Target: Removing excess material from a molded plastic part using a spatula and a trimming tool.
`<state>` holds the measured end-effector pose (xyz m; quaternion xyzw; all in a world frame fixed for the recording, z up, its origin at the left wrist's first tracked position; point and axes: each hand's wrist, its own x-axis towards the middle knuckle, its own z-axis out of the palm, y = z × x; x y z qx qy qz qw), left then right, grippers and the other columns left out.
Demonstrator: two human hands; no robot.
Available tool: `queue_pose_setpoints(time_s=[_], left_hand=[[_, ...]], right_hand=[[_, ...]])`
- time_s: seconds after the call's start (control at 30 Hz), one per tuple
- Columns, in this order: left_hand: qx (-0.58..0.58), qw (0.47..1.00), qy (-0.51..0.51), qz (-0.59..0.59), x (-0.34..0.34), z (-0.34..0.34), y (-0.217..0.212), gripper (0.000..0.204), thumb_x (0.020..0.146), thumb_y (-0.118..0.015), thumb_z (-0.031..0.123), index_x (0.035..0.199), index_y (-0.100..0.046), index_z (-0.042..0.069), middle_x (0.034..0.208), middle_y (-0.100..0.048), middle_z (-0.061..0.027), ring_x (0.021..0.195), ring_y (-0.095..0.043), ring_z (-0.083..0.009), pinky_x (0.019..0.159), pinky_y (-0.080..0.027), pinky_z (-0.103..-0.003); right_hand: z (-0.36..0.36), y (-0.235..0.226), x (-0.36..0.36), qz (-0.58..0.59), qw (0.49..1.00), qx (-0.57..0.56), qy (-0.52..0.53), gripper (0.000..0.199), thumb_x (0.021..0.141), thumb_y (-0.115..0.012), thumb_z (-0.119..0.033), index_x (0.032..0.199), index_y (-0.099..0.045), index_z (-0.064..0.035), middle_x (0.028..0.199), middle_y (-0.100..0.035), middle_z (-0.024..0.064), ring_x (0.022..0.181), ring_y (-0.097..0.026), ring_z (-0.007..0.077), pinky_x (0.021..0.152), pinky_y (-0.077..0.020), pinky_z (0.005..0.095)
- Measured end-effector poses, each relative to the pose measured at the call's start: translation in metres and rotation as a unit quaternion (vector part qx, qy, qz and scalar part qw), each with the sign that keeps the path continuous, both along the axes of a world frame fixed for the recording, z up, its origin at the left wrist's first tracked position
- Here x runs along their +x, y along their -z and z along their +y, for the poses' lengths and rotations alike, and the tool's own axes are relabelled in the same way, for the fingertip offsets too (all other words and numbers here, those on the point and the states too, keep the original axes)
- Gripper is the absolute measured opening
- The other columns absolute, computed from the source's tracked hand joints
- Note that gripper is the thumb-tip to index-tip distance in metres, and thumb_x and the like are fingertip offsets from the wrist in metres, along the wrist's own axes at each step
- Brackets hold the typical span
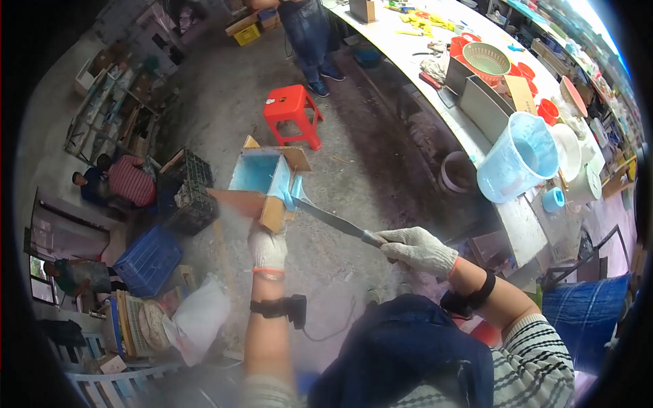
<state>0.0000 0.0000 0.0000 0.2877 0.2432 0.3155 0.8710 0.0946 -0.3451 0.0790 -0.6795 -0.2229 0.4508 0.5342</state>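
Note:
My left hand (269, 249), in a white knit glove, grips the near side of a small cardboard box (245, 202) with its flaps folded outward. Light blue material lines the inside of the box, and a blue smear hangs on its right outer side. My right hand (423, 251), gloved too, is closed around the handle of a long flat-bladed knife (335, 221). The blade points up and left, its tip coated in blue paste and touching or very near the box's right side. Glove fabric hides the fingertips of my left hand.
A red stool (292, 109) stands beyond the box. On the right, a white table (445, 115) carries a blue-smeared bucket (518, 160), a basket (486, 60) and red cups. Crates, a white sack (201, 316) and other people are at left; another person stands at the far end.

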Motion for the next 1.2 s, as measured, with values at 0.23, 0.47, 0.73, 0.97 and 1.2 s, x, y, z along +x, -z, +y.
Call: queue_pose_setpoints(time_s=[0.23,0.47,0.73,0.97,1.2], left_hand=[[-0.023,1.000,-0.008,0.009,-0.005,-0.004,0.003,0.033,0.101,-0.047,0.013,0.128,-0.050,-0.005,0.118,-0.060,-0.0139,0.103,-0.065,-0.0234,0.081,-0.060,-0.032],[-0.016,0.999,0.028,-0.020,-0.020,-0.001,0.019,0.037,0.101,-0.047,0.012,0.133,-0.047,-0.007,0.121,-0.058,-0.0144,0.108,-0.062,-0.0237,0.090,-0.057,-0.033],[-0.026,0.999,0.019,-0.012,-0.010,-0.021,0.002,0.038,0.101,-0.047,0.011,0.134,-0.046,-0.008,0.125,-0.057,-0.0169,0.112,-0.062,-0.0262,0.092,-0.056,-0.036],[0.004,1.000,0.002,0.012,-0.015,-0.015,0.005,0.038,0.101,-0.048,0.011,0.132,-0.047,-0.009,0.124,-0.058,-0.0171,0.111,-0.062,-0.0273,0.094,-0.054,-0.036],[0.018,1.000,-0.001,0.006,-0.016,-0.008,0.008,0.036,0.099,-0.050,0.010,0.130,-0.050,-0.009,0.122,-0.059,-0.0148,0.107,-0.062,-0.0241,0.091,-0.054,-0.035]], right_hand=[[-0.009,0.002,0.003,0.266,0.964,0.025,0.014,0.039,0.095,-0.062,-0.023,0.129,-0.063,-0.0032,0.074,-0.057,-0.0028,0.049,-0.041,0.0031,0.043,-0.0318,0.0206],[-0.005,-0.029,0.007,0.270,0.957,0.100,0.023,0.043,0.096,-0.062,-0.024,0.132,-0.060,-0.0008,0.074,-0.055,-0.0031,0.049,-0.039,0.0026,0.043,-0.0296,0.0193],[0.025,-0.017,-0.009,-0.539,0.840,0.061,0.023,0.056,0.082,-0.069,-0.011,0.136,-0.052,-0.0111,0.083,-0.061,0.0141,0.066,-0.062,0.0309,0.056,-0.0486,0.0437],[0.004,-0.018,-0.017,-0.618,0.786,-0.025,0.012,0.059,0.081,-0.070,-0.011,0.136,-0.050,-0.0125,0.079,-0.059,0.0089,0.066,-0.063,0.0294,0.055,-0.0498,0.0422],[-0.024,-0.005,-0.019,-0.486,0.872,-0.053,0.035,0.055,0.083,-0.070,-0.012,0.136,-0.054,-0.0141,0.090,-0.064,0.0132,0.079,-0.065,0.0318,0.068,-0.0533,0.0393]])
